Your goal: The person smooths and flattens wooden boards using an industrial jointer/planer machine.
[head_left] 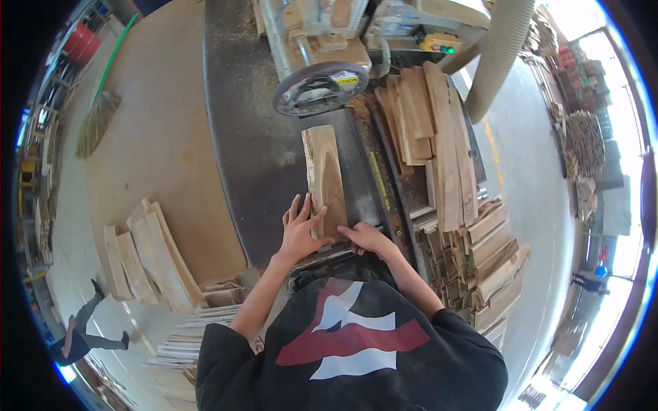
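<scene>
A wooden board (327, 171) with a rough left edge lies lengthwise on the dark machine table (257, 157), in front of a machine with a handwheel (321, 89). My left hand (299, 231) rests at the board's left edge near its close end, fingers spread, with the thumb over the wood. At the near right corner of the board is my right hand (365, 238), its fingers curled against the end and the thumb on top. The underside of the board and some right fingertips are hidden.
Long boards (449, 151) lie right of the table, above stacked wood pieces (490, 260). More boards (154, 253) rest on the brown surface at left. A broom (99, 123) stands farther left. A thick hose (504, 61) hangs at upper right. Another person (86, 335) is at lower left.
</scene>
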Demonstrator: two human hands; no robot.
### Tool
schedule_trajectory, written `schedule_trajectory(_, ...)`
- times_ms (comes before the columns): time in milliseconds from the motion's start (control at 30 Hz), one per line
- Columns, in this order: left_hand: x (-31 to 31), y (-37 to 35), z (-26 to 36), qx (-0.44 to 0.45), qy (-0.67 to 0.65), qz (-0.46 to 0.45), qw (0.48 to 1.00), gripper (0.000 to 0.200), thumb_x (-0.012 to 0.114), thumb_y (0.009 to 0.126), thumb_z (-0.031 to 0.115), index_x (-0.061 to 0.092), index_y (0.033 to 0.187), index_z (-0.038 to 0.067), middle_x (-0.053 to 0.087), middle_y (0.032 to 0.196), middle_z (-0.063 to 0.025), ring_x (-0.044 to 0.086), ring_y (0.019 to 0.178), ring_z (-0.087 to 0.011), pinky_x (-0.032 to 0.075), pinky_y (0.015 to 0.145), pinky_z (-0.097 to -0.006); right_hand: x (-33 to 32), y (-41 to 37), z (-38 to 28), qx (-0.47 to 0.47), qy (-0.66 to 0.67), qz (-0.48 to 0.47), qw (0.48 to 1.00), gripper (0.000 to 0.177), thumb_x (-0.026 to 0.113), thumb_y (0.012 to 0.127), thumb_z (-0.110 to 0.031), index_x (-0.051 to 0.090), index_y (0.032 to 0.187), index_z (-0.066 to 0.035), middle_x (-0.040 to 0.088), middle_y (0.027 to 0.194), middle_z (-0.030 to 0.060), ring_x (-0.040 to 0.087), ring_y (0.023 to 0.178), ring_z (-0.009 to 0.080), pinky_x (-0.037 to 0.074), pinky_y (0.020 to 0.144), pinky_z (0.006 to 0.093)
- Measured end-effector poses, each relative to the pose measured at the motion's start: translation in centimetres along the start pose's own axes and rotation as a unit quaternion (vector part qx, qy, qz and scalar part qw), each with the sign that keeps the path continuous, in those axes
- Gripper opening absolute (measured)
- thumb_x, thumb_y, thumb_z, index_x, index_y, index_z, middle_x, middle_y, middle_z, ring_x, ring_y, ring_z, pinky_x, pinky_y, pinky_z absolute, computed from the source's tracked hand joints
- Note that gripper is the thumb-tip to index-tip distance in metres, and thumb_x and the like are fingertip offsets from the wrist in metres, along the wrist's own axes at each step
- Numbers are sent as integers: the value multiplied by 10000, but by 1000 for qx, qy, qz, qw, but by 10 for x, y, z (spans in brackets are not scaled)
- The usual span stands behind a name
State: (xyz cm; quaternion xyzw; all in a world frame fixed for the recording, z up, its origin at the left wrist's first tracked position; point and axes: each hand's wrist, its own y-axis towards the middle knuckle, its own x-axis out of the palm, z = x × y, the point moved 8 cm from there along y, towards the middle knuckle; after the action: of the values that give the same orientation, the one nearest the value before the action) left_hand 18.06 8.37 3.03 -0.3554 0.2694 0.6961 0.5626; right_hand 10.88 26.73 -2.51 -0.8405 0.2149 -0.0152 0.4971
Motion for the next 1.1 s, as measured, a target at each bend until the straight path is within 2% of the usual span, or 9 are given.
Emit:
schedule_trajectory(133, 19, 13, 14, 64, -8, -36, 997, 896, 889, 613, 571, 650, 1402, 220, 327, 1643, -221, 211, 1546, -433, 204, 1190, -583, -18, -16, 16, 78, -37, 55, 995, 768, 554, 960, -659, 699, 730, 59, 656, 584, 123, 647, 482, 223, 564, 535, 340)
schedule_trajectory(200, 24, 24, 21, 70, 1, -36, 997, 1029, 890, 611, 572, 546, 1492, 167, 336, 1637, -223, 225, 1554, -390, 188, 1205, -570, -2, -13, 35, 87, 75, 40, 993, 722, 505, 990, -668, 690, 696, -35, 642, 577, 75, 600, 467, 162, 431, 437, 291)
schedule_trajectory(233, 29, 29, 24, 73, 3, -39, 997, 1029, 890, 611, 572, 546, 1492, 167, 336, 1637, -223, 225, 1554, -390, 188, 1205, -570, 5, -13, 41, 86, 79, 41, 992, 722, 505, 990, -668, 690, 696, -35, 642, 577, 75, 600, 467, 162, 431, 437, 291)
schedule_trajectory(300, 38, 42, 21, 21, -67, -36, 997, 1227, 901, 610, 581, 350, 1598, 105, 309, 1654, -212, 205, 1566, -362, 151, 1218, -556, 8, -10, 40, 24, 262, 86, 961, 661, 478, 1020, -639, 693, 800, -54, 607, 599, 30, 543, 463, 131, 360, 414, 275)
schedule_trajectory(333, 44, 46, 24, 25, -22, -54, 998, 1337, 899, 623, 578, 202, 1622, 27, 295, 1655, -220, 201, 1569, -341, 133, 1232, -531, 7, -6, 39, 23, 262, 85, 961, 661, 478, 1020, -639, 693, 800, -54, 607, 599, 30, 543, 463, 131, 360, 414, 275)
schedule_trajectory(467, 46, 66, 28, 3, -52, -45, 998, 1369, 898, 631, 563, 149, 1607, -38, 285, 1646, -246, 224, 1560, -344, 163, 1234, -519, -5, 3, 36, 14, 402, 110, 909, 559, 472, 1050, -581, 652, 869, -83, 533, 610, -15, 467, 462, 102, 280, 407, 271)
schedule_trajectory(733, 34, 102, 13, 67, -37, -44, 996, 1313, 879, 638, 621, 259, 1586, -43, 324, 1625, -255, 232, 1557, -349, 210, 1221, -507, -25, 23, 12, -23, 444, 150, 883, 492, 562, 1035, -524, 594, 810, -88, 490, 582, -11, 426, 442, 103, 266, 403, 267)
schedule_trajectory(867, 17, 125, 5, 63, -20, -31, 997, 1291, 873, 633, 638, 300, 1577, -32, 349, 1616, -246, 257, 1548, -348, 234, 1212, -511, -42, 36, -12, -67, 420, 178, 888, 458, 557, 1052, -452, 671, 887, -40, 492, 592, -13, 440, 467, 97, 290, 423, 272)
schedule_trajectory(1100, -5, 163, -18, 80, -28, 30, 996, 1283, 878, 626, 624, 307, 1573, -27, 380, 1599, -243, 279, 1539, -356, 269, 1199, -511, -57, 64, -57, -91, 443, 169, 876, 416, 527, 1078, -404, 639, 896, -47, 493, 610, -14, 438, 471, 100, 294, 414, 270)
